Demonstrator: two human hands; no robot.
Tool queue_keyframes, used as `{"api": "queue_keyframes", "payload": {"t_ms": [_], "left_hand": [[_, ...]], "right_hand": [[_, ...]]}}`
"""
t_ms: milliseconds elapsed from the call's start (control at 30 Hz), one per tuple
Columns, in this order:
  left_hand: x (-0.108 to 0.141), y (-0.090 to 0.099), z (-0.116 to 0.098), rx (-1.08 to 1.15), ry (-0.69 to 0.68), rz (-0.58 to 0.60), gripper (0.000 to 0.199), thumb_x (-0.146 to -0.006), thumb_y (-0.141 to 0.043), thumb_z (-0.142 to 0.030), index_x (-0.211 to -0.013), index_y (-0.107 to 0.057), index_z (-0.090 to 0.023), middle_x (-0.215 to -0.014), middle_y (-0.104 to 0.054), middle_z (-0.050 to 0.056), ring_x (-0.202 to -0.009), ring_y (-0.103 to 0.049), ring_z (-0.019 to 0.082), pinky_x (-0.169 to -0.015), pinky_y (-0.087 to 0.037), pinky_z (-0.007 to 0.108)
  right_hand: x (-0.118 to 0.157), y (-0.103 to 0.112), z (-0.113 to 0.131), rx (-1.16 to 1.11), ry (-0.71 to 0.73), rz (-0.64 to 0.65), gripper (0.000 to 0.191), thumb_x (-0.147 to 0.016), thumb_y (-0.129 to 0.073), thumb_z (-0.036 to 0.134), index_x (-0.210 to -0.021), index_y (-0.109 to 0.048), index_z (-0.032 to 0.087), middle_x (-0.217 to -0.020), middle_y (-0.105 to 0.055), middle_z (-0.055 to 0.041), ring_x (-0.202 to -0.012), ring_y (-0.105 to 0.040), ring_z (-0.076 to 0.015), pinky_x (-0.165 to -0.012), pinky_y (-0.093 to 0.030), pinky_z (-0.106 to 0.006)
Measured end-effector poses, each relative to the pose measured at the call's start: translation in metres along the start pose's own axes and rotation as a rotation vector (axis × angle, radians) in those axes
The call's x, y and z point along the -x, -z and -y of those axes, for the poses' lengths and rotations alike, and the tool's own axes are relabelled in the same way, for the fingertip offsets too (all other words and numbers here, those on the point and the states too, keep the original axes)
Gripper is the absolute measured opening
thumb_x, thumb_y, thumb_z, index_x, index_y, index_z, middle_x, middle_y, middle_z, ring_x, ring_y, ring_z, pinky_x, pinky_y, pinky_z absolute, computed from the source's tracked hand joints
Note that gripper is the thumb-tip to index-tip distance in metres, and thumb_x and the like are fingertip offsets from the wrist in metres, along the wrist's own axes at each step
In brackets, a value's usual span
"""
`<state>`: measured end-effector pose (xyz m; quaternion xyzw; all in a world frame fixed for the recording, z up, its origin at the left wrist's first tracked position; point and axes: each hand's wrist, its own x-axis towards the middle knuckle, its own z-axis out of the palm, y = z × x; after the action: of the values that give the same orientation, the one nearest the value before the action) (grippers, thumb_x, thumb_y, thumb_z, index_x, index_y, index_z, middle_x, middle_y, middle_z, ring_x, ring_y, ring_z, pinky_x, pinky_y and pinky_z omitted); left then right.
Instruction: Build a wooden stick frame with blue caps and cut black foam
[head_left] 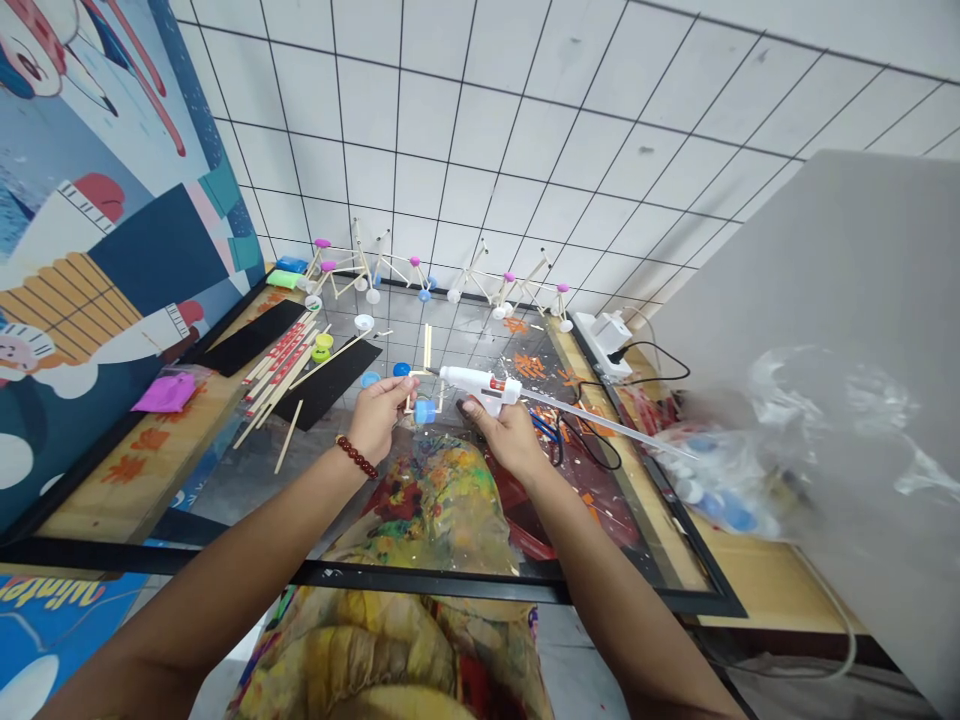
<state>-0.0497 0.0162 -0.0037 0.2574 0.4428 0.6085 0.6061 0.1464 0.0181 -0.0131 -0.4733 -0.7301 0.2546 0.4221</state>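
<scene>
Your left hand (379,415) is pinched, with the thumb and fingers grasping a small stick frame (421,374). Your right hand (514,440) is curled around the handle of a white glue gun (480,385). Its tip points at the frame, just beside your left fingertips; you cannot tell from here if they touch. A blue cap (425,411) sits low on the frame, between your two hands.

A long clear glue stick (607,422) pokes out behind the gun, to the right of your right hand, so that side is easy to bump. A black cord (611,462) loops near that hand too, and a white power strip (604,345) is farther off to its right.

The table's black front edge (480,583) runs under both your arms, nearer to you than your hands. Left of your left hand there is a black sheet (330,385), then a pile of sticks (281,365). A loose blue lid (402,370) is just past your left fingertips. Well past both hands, stick models (469,275) stand in a row by the tiled wall (450,150).
</scene>
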Motion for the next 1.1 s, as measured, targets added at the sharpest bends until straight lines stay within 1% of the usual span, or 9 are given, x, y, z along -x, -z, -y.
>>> {"api": "queue_keyframes", "payload": {"t_ms": [167, 300, 467, 567, 700, 767, 933, 1100], "left_hand": [[0.000, 0.001, -0.002, 0.018, 0.008, -0.010, 0.034, -0.053, -0.086, -0.032, -0.073, -0.071, -0.010, -0.060, -0.060, 0.000, -0.055, -0.052, 0.007, -0.056, -0.042, 0.021], [-0.001, 0.001, -0.003, 0.014, 0.000, -0.015, 0.035, -0.052, -0.086, -0.033, -0.073, -0.072, -0.010, -0.060, -0.060, 0.000, -0.054, -0.052, 0.007, -0.054, -0.041, 0.021], [-0.001, 0.001, -0.001, -0.011, -0.053, -0.012, 0.036, -0.051, -0.086, -0.035, -0.073, -0.072, -0.010, -0.060, -0.060, 0.000, -0.055, -0.052, 0.008, -0.055, -0.041, 0.021], [-0.001, 0.001, 0.000, -0.019, -0.064, -0.007, 0.037, -0.051, -0.087, -0.036, -0.073, -0.073, -0.010, -0.060, -0.060, 0.000, -0.056, -0.052, 0.008, -0.056, -0.041, 0.021], [0.000, 0.000, 0.001, -0.023, -0.060, -0.005, 0.038, -0.049, -0.087, -0.037, -0.073, -0.073, -0.011, -0.059, -0.060, 0.000, -0.056, -0.052, 0.008, -0.056, -0.041, 0.022], [0.000, 0.000, 0.000, -0.024, -0.057, 0.001, 0.038, -0.049, -0.087, -0.037, -0.072, -0.073, -0.011, -0.060, -0.060, 0.000, -0.056, -0.052, 0.008, -0.056, -0.041, 0.022], [-0.001, 0.000, 0.000, 0.004, -0.036, 0.003, 0.040, -0.047, -0.088, -0.038, -0.072, -0.072, -0.010, -0.060, -0.060, 0.000, -0.057, -0.053, 0.009, -0.058, -0.042, 0.022], [-0.001, 0.001, 0.000, -0.001, -0.025, 0.004, 0.038, -0.050, -0.087, -0.036, -0.072, -0.071, -0.010, -0.061, -0.060, 0.000, -0.057, -0.053, 0.009, -0.059, -0.043, 0.022]], "right_hand": [[0.000, 0.000, 0.002, 0.007, 0.001, 0.006, 0.032, -0.087, -0.056, 0.041, -0.100, -0.073, 0.017, -0.100, -0.074, -0.0089, -0.099, -0.065, -0.0267, -0.096, -0.047, -0.042], [0.000, 0.001, 0.004, 0.017, -0.011, -0.017, 0.032, -0.087, -0.056, 0.042, -0.098, -0.073, 0.017, -0.096, -0.075, -0.0090, -0.094, -0.066, -0.0262, -0.094, -0.047, -0.042], [0.001, 0.001, 0.005, 0.007, -0.033, -0.027, 0.034, -0.087, -0.055, 0.043, -0.097, -0.073, 0.016, -0.095, -0.075, -0.0095, -0.095, -0.066, -0.0272, -0.093, -0.048, -0.042], [0.001, 0.000, 0.009, 0.013, -0.031, -0.012, 0.034, -0.087, -0.054, 0.042, -0.099, -0.073, 0.016, -0.099, -0.074, -0.0094, -0.098, -0.066, -0.0272, -0.094, -0.048, -0.042], [0.002, -0.002, 0.014, 0.023, 0.008, -0.003, 0.033, -0.087, -0.054, 0.041, -0.102, -0.073, 0.018, -0.106, -0.073, -0.0077, -0.101, -0.065, -0.0263, -0.097, -0.047, -0.040], [0.002, -0.002, 0.015, 0.016, 0.020, 0.003, 0.034, -0.087, -0.054, 0.041, -0.103, -0.073, 0.017, -0.106, -0.073, -0.0080, -0.102, -0.065, -0.0263, -0.097, -0.046, -0.040], [0.001, 0.000, 0.009, 0.004, -0.019, -0.008, 0.033, -0.087, -0.054, 0.043, -0.095, -0.073, 0.016, -0.096, -0.074, -0.0085, -0.098, -0.066, -0.0267, -0.093, -0.048, -0.041], [0.000, 0.003, 0.002, -0.007, -0.027, -0.030, 0.034, -0.087, -0.055, 0.043, -0.099, -0.072, 0.016, -0.103, -0.074, -0.0098, -0.101, -0.065, -0.0261, -0.093, -0.048, -0.040]]}}
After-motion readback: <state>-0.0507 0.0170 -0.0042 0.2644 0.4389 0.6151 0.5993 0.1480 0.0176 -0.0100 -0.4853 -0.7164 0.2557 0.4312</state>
